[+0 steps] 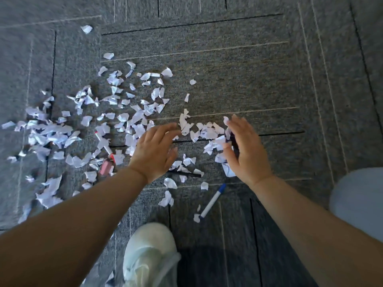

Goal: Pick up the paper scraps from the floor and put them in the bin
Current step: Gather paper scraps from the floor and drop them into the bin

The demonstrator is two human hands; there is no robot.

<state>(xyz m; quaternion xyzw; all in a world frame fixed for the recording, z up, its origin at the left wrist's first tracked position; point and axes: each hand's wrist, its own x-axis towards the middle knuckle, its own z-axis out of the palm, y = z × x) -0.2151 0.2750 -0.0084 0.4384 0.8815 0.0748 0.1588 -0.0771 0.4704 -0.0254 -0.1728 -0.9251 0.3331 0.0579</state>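
Observation:
Several torn white paper scraps (pixel 116 112) lie scattered over the grey carpet, thickest at the left and middle. A smaller cluster of scraps (pixel 205 133) lies between my two hands. My left hand (pixel 157 152) hovers palm down over the scraps with its fingers spread and relaxed, holding nothing. My right hand (pixel 244 150) stands on its edge to the right of the cluster, fingers straight, with scraps lying against its palm side. No bin is in view.
A white pen with a blue cap (pixel 212 200) lies on the carpet near my right forearm. A red-tipped marker (pixel 104 143), a pink object (pixel 105 167) and a black pen (pixel 184 174) lie among the scraps. My white shoe (pixel 149 253) is at bottom centre, my knee (pixel 358 195) at the right.

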